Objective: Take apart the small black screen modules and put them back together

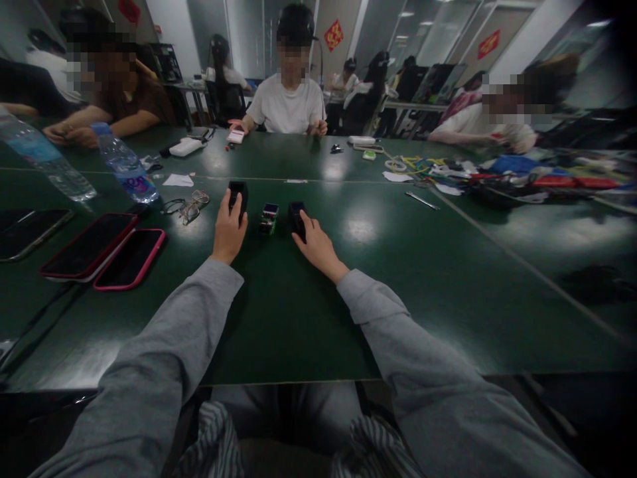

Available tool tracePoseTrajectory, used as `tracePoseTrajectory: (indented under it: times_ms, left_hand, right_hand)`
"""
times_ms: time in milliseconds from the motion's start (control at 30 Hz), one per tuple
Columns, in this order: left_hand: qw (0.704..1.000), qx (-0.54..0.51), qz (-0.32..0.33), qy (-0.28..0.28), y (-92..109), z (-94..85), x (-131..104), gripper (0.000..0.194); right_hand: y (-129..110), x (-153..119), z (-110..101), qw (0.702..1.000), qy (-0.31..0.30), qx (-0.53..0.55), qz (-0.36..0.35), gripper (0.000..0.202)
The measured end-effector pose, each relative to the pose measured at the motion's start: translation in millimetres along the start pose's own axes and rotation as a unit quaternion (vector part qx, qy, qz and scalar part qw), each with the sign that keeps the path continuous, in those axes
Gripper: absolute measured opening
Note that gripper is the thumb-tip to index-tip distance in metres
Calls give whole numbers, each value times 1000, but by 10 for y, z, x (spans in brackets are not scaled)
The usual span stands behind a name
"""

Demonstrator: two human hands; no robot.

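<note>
We grip two black boxes at mid-tabletop: left hand (229, 229) pinching one black box (237, 197), right hand (317, 247) wrapped on the other (297, 218); the small green-and-purple part (269, 218) between them lies untouched.

- Setting: a shared workroom in an office building; several people sit around long dark green tables (448, 265) pushed edge to edge
- Background: further desks with seated people; glass partitions and white columns; red paper decorations (334, 34) on the walls
- Table contents: cables and small parts (418, 162) in a heap; phones (130, 257) laid flat; water bottles (125, 163); glasses (192, 206); small black boxes (237, 194)
</note>
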State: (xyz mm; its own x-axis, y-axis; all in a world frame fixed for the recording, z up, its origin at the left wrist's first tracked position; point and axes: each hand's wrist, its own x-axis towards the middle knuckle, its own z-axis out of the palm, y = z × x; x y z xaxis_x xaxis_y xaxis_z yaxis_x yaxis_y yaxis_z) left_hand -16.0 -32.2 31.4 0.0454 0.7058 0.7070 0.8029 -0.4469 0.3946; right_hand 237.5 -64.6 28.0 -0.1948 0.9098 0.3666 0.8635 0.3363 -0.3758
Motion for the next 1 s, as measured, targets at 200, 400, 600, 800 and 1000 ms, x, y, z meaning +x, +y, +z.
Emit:
tracePoseTrajectory:
  times_ms: [200, 400, 600, 800, 1000]
  left_hand:
    - [992, 52, -23, -114, -46, 106, -81, 52]
    - [983, 124, -30, -130, 157, 41, -108, 55]
    - [982, 119, 12, -147, 276, -31, -97, 52]
    - [985, 89, 58, -137, 269, -14, -96, 40]
    - [991, 54, 59, -108, 258, 3, -90, 33]
  right_hand:
    - [-16, 5, -20, 1000, -17, 8, 15, 69]
    - [-10, 10, -26, 1000, -16, 22, 16, 70]
    - [-49, 12, -74, 997, 57, 46, 11, 68]
    - [45, 43, -241, 986, 155, 62, 24, 69]
    - [414, 111, -201, 983, 152, 32, 100, 69]
